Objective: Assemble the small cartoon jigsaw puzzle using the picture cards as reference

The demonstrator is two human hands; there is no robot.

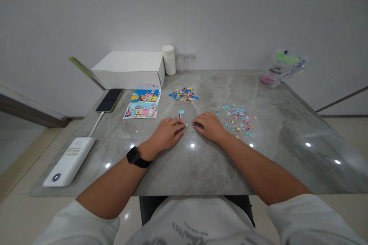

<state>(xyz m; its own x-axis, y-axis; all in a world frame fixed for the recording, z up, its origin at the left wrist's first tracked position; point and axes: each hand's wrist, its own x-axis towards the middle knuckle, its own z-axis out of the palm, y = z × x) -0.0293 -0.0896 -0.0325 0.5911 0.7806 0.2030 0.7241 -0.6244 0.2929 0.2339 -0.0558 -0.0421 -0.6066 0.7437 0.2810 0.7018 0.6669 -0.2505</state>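
Note:
A small joined strip of jigsaw puzzle pieces (181, 112), light blue and red, lies on the table at the centre. My left hand (166, 134), with a black watch on the wrist, has its fingertips on the lower end of this strip, thumb and fingers curled round it. Just to the right, my right hand (211, 125) has its fingers closed in a pinch at a small puzzle piece (193, 124), mostly hidden by the fingertips. Loose pastel pieces (238, 118) are scattered beyond my right hand. A heap of blue and yellow pieces (184, 94) sits farther back.
Two cartoon picture cards (140, 110) lie left of centre. Beside them are a phone (109, 99) and a cabled white power bank (70, 160). A white box (129, 69), white bottle (169, 61) and two clear jars (185, 64) stand behind. A plastic bag (280, 69) is at back right.

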